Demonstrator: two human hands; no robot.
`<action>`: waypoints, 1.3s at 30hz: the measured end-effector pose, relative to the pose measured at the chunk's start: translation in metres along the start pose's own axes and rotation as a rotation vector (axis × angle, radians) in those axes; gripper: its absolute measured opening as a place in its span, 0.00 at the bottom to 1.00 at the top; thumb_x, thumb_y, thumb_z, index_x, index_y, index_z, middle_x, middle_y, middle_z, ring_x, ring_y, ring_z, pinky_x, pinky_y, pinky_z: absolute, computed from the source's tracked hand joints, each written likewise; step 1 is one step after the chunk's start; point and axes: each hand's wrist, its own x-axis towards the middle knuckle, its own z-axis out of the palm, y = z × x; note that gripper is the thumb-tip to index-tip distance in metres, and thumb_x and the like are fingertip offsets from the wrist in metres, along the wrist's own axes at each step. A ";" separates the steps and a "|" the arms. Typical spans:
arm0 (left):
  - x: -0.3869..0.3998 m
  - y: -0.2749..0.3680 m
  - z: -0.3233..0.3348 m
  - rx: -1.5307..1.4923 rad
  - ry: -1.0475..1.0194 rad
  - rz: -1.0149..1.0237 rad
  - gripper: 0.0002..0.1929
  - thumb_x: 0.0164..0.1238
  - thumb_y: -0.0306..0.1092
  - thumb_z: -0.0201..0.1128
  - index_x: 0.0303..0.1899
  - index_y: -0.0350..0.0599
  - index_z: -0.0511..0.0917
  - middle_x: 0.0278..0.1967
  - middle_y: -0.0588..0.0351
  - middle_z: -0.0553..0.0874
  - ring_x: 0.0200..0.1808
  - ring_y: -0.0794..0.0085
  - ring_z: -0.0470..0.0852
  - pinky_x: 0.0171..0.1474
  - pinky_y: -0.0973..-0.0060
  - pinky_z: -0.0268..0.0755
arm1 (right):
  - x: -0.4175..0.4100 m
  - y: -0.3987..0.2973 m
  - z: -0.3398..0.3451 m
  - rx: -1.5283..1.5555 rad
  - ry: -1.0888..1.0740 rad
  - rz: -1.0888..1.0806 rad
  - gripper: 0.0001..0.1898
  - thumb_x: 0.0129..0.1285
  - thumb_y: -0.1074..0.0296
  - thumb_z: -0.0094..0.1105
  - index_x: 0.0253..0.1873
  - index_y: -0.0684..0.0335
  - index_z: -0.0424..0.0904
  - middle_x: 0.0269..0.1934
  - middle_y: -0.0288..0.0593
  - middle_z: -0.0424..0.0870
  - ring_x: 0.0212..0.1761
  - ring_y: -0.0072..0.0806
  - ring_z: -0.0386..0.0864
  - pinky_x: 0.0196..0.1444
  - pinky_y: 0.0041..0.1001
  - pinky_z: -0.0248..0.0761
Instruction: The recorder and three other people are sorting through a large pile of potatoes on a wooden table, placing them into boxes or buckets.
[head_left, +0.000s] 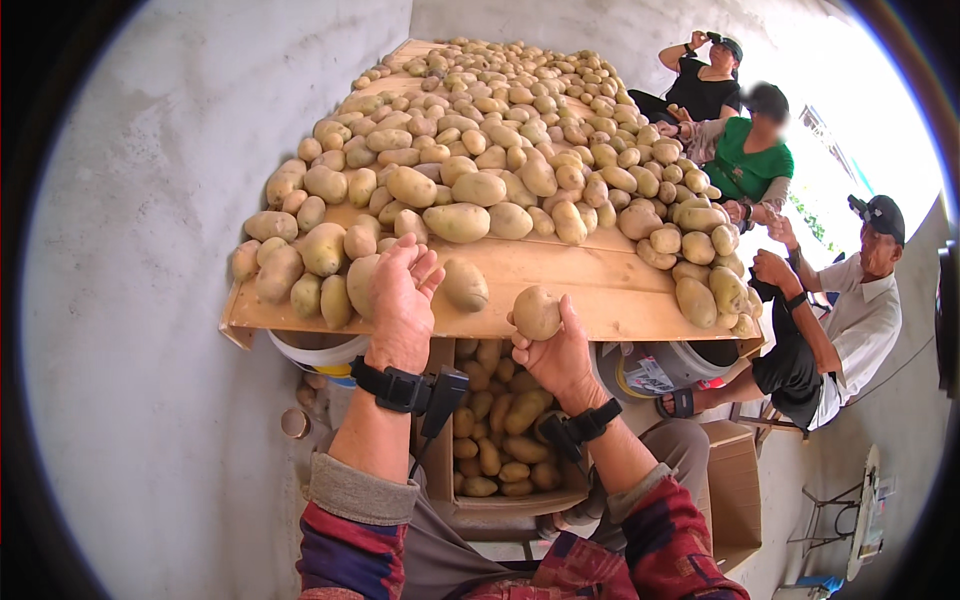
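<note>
A round potato (536, 313) is gripped in my right hand (559, 352), just above the near edge of the wooden table (555, 281). My left hand (403, 300) is raised palm up over the same edge, its fingers apart and curled a little, with no potato in it. Behind its fingers lies a potato (363, 285), partly hidden by the hand. Between my hands another potato (465, 286) rests by itself on the boards. Many more potatoes (457, 223) cover the table behind. Below the edge, a cardboard box (517, 504) between my legs holds many potatoes (525, 411).
A white bucket (319, 352) stands under the table at left, a grey bucket (660, 367) at right. An empty-looking cardboard box (733, 487) is right of my leg. Several people (862, 292) sit along the table's right side. A grey wall (150, 262) rises at left.
</note>
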 end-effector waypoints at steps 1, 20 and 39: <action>0.000 0.000 -0.001 0.011 0.032 -0.024 0.14 0.65 0.34 0.60 0.51 0.44 0.74 0.43 0.56 0.77 0.45 0.70 0.78 0.48 0.70 0.74 | -0.001 0.001 0.000 0.011 -0.085 -0.006 0.28 0.68 0.41 0.44 0.53 0.64 0.69 0.41 0.49 0.79 0.30 0.32 0.75 0.29 0.30 0.70; -0.008 0.012 0.002 0.016 -0.021 0.018 0.12 0.66 0.29 0.55 0.50 0.43 0.75 0.43 0.55 0.81 0.45 0.69 0.81 0.46 0.70 0.74 | -0.055 0.023 -0.023 -2.070 -0.101 -0.587 0.15 0.59 0.67 0.59 0.51 0.60 0.73 0.39 0.46 0.82 0.33 0.45 0.82 0.35 0.40 0.75; -0.005 0.002 0.007 0.028 -0.069 0.010 0.11 0.66 0.28 0.52 0.48 0.42 0.76 0.40 0.55 0.82 0.40 0.70 0.81 0.40 0.73 0.75 | 0.088 0.007 0.049 -1.824 0.033 -0.583 0.25 0.54 0.66 0.64 0.56 0.64 0.68 0.49 0.57 0.76 0.51 0.52 0.74 0.52 0.41 0.69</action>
